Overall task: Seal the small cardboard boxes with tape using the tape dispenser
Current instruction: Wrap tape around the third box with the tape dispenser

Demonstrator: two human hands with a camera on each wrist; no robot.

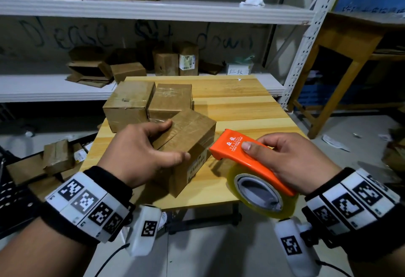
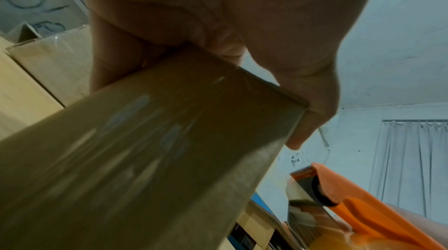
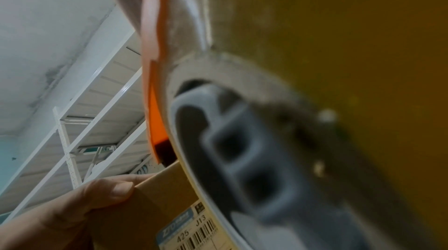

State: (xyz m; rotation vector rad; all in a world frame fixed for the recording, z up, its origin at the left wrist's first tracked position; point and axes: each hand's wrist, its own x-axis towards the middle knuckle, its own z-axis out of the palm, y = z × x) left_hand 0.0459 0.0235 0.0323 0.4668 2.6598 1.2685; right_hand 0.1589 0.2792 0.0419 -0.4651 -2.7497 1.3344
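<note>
A small cardboard box (image 1: 190,143) with a barcode label sits near the front of the wooden table (image 1: 241,110). My left hand (image 1: 140,147) grips it from above, thumb on the near corner, fingers over the top. In the left wrist view the box (image 2: 135,158) fills the frame under my palm. My right hand (image 1: 291,158) holds the orange tape dispenser (image 1: 245,156), thumb on its top, nose close to the box's right side. The clear tape roll (image 1: 260,195) hangs at its rear. The right wrist view shows the roll (image 3: 266,148) and the labelled box (image 3: 157,206).
Two more cardboard boxes (image 1: 129,103) (image 1: 171,99) stand together at the table's back left, touching the held box. White metal shelving (image 1: 153,9) behind carries several boxes. More boxes (image 1: 57,156) lie low at the left. A wooden stand (image 1: 341,42) is at right.
</note>
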